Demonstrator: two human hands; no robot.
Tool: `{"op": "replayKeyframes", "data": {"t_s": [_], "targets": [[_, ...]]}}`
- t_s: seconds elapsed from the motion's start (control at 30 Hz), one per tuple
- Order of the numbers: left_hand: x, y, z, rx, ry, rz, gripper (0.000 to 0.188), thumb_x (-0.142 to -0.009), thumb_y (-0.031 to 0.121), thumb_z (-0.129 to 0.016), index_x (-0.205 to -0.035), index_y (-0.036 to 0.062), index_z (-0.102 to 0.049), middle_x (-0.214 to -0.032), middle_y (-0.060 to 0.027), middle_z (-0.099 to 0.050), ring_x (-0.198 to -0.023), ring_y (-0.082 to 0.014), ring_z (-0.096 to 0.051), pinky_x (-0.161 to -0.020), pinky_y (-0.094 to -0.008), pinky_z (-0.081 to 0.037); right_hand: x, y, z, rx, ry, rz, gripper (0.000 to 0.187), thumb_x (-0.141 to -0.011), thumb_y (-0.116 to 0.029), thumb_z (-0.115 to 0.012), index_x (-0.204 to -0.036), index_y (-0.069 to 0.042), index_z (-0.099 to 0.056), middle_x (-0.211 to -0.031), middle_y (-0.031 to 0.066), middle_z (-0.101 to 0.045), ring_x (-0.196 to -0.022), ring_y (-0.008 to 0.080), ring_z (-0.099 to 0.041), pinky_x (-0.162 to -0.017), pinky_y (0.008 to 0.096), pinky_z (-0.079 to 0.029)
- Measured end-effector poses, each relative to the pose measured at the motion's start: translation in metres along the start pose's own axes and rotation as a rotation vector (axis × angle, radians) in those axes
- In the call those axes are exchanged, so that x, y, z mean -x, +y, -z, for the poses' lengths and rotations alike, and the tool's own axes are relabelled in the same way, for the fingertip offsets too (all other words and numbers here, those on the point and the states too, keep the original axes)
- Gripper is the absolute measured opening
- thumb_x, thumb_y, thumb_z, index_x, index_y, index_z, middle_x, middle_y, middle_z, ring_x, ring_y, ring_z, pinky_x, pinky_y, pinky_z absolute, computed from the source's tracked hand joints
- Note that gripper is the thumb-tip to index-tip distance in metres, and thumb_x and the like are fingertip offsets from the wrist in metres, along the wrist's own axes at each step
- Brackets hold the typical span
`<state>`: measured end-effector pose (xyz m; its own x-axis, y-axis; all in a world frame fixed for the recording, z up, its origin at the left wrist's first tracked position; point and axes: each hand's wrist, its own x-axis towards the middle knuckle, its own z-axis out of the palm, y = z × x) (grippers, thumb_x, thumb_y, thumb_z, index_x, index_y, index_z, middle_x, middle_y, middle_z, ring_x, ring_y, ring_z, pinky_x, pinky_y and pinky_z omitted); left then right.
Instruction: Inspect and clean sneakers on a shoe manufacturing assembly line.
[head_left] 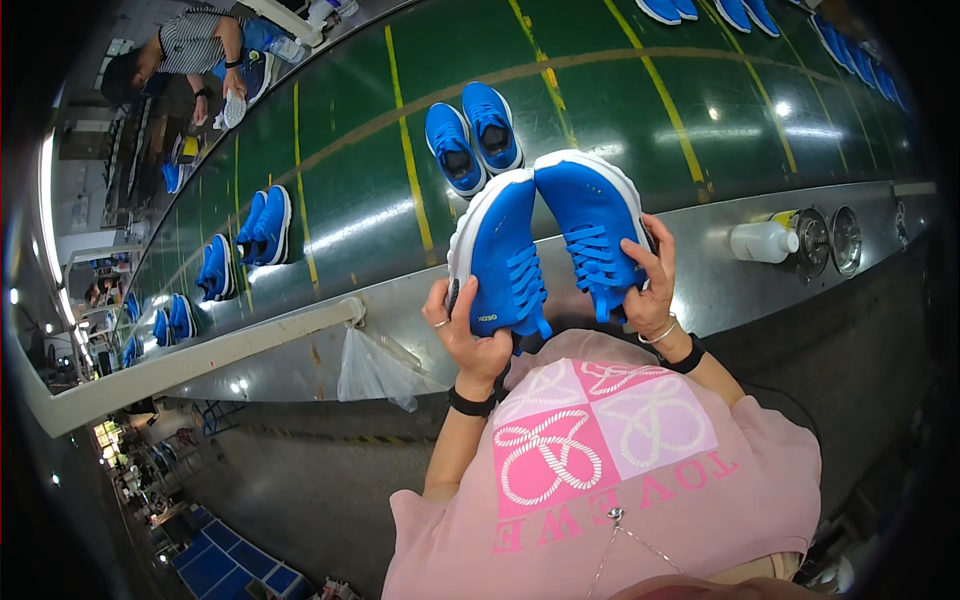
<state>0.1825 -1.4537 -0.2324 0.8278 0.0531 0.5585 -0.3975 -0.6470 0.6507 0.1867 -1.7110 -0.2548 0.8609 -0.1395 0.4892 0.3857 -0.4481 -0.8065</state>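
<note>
Both hands closed on footwear: by the left hand (470, 335), a blue lace-up sports shoe with a white sole (497, 250) is grasped near the heel; by the right hand (655, 285), its matching blue shoe (590, 225) is grasped likewise. Shoes held side by side, toes pointed away and leaning together, laces turned inward, soles outward; whether the toes touch cannot be told. Held pair seen over the brushed metal ledge (700, 235) and the near edge of the belt.

Step in hand, as judged: the two shoes are being compared or checked as a pair. For the next move, an even hold at both heels would be called for, with clearance from the neighbouring shoes if set down.

Left along the ledge, a clear plastic bag (375, 370) is hung; to the right, a white plastic bottle (765, 242) is laid beside round metal tins (812, 240). Beyond, on the glossy green belt with yellow stripes (350, 95), another blue pair (490, 125) is set just past the held toes. Farther left, more blue shoes (265, 225) are spaced out. Far off, a white-soled shoe (233, 108) is handled by a co-worker in a striped top (200, 40).
</note>
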Motion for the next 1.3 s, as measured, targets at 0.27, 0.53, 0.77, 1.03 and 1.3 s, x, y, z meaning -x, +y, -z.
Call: {"op": "replayKeyframes", "data": {"t_s": [0.27, 0.53, 0.77, 1.03, 1.3], "targets": [[0.006, 0.010, -0.002, -0.053, -0.075, 0.067, 0.069, -0.058, -0.004, -0.059, -0.126, 0.0080, -0.060, -0.126, -0.0181, -0.046, -0.114, -0.0356, -0.047, -0.102, -0.0440, -0.038, 0.006, 0.001, 0.001, 0.038, -0.016, -0.081, 0.061, -0.065, 0.002, -0.049, -0.121, -0.014, -0.065, -0.136, 0.0211, -0.045, -0.126, 0.0402, -0.045, -0.110, 0.0465, -0.034], [0.010, 0.012, -0.014, -0.047, -0.100, 0.182, 0.072, -0.058, 0.002, -0.066, -0.129, 0.0111, -0.060, -0.121, -0.0175, -0.051, -0.108, -0.0358, -0.048, -0.096, -0.0444, -0.041, 0.009, 0.004, 0.001, -0.010, -0.104, -0.257, 0.059, -0.066, -0.001, -0.051, -0.123, -0.011, -0.064, -0.129, 0.0191, -0.049, -0.122, 0.0373, -0.048, -0.108, 0.0419, -0.037], [0.024, -0.003, -0.029, 0.747, -0.319, 0.965, 0.065, -0.090, 0.021, -0.066, -0.148, 0.0068, -0.041, -0.135, -0.0162, -0.050, -0.121, -0.0265, -0.051, -0.103, -0.0369, -0.040, 0.016, 0.019, -0.002, -0.190, -0.335, -0.533, 0.047, -0.089, -0.025, -0.066, -0.133, -0.010, -0.059, -0.100, 0.0079, -0.053, -0.082, 0.0174, -0.049, -0.077, 0.0286, -0.042], [0.036, -0.024, -0.036, 0.634, -0.395, 1.070, 0.061, -0.103, 0.053, -0.040, -0.147, 0.0121, -0.045, -0.131, -0.0031, -0.059, -0.114, -0.0131, -0.058, -0.089, -0.0289, -0.049, 0.021, 0.040, -0.014, -0.292, -0.339, -0.596, 0.043, -0.100, -0.029, -0.054, -0.134, -0.004, -0.059, -0.101, 0.0114, -0.064, -0.087, 0.0154, -0.055, -0.080, 0.0282, -0.044], [0.030, -0.015, -0.039, 0.565, -0.448, 1.018, 0.061, -0.105, 0.053, -0.035, -0.141, 0.0069, -0.050, -0.098, -0.0004, -0.064, -0.072, -0.0051, -0.057, -0.054, -0.0202, -0.043, 0.011, 0.049, -0.012, -0.302, -0.319, -0.607, 0.041, -0.100, -0.028, -0.054, -0.132, -0.003, -0.060, -0.105, 0.0131, -0.067, -0.094, 0.0167, -0.060, -0.086, 0.0288, -0.047]]}}
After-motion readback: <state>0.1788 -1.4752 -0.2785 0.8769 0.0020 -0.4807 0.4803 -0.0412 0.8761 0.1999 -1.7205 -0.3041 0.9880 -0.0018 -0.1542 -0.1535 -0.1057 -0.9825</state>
